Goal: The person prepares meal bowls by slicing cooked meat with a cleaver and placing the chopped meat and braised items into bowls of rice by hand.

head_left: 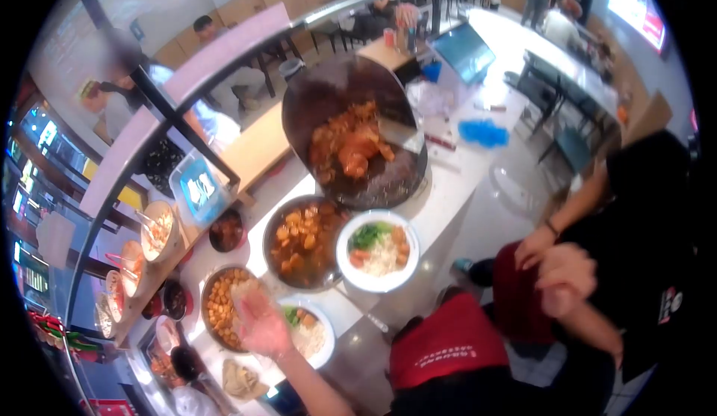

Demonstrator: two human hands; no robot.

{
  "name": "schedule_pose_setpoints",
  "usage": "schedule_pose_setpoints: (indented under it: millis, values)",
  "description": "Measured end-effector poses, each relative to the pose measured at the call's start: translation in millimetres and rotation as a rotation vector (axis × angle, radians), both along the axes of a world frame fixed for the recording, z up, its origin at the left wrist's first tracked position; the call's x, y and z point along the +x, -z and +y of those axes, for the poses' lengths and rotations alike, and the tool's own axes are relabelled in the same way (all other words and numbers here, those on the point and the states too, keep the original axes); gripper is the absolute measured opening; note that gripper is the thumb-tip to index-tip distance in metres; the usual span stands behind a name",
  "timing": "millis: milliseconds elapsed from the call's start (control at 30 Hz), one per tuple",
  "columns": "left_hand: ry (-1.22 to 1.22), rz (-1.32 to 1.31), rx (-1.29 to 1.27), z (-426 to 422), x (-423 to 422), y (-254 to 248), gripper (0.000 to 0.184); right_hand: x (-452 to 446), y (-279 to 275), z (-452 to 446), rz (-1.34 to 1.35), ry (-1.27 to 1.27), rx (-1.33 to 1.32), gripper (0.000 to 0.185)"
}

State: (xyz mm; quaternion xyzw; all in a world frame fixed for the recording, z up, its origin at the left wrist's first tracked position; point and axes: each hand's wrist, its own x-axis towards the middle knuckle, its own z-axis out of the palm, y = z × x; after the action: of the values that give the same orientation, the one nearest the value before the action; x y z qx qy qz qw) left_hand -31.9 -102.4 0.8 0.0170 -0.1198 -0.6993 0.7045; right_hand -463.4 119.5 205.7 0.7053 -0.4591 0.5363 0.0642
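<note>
My left hand (263, 322) reaches over the counter between a pan of brown cubes in sauce (229, 287) and a white bowl (326, 350) with rice, greens and brown pieces. Its fingers look spread, with nothing visible in them; the hand is slightly blurred. My right hand (567, 275) is raised at the right, off the counter, beside a co-worker's hand (533, 246). Blur smears its fingers. A second white bowl (379, 284) holds rice, greens and brown chunks. Beside it stands a pot of chunky stew (299, 238). Behind is a large dark pan (340, 87) with reddish-brown meat and a cleaver (402, 135).
A co-worker in black (638, 192) stands close on my right. Bowls of toppings (158, 231) line a wooden shelf at the left. A blue plastic bag (483, 133) and a screen (463, 51) are at the far end. A crumpled cloth (243, 380) lies near the front.
</note>
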Motion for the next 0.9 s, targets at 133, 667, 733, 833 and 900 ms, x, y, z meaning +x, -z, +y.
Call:
schedule_pose_setpoints:
  millis: [133,667,733,833,900]
  values:
    - [-0.029,-0.005,-0.069,-16.1,-25.3,-4.2,0.054,-15.1,107.5,10.7,-0.268,0.354,0.492,0.014]
    - [0.043,0.018,0.086,-106.6,-256.6,-12.1,0.061,-199.5,210.4,-238.5,-1.074,0.107,0.667,0.017]
    - [0.051,-0.018,0.188,-119.6,-273.4,-11.2,0.065,-205.2,213.5,-233.0,-1.125,0.143,0.677,0.017]
    - [0.111,0.008,0.315,-153.4,-294.4,-4.6,0.071,-210.1,238.3,-218.1,-0.982,0.171,0.747,0.020]
    - [0.078,-0.133,0.390,-170.5,-315.8,-3.2,0.075,-214.4,251.9,-203.1,-0.887,0.167,0.819,0.020]
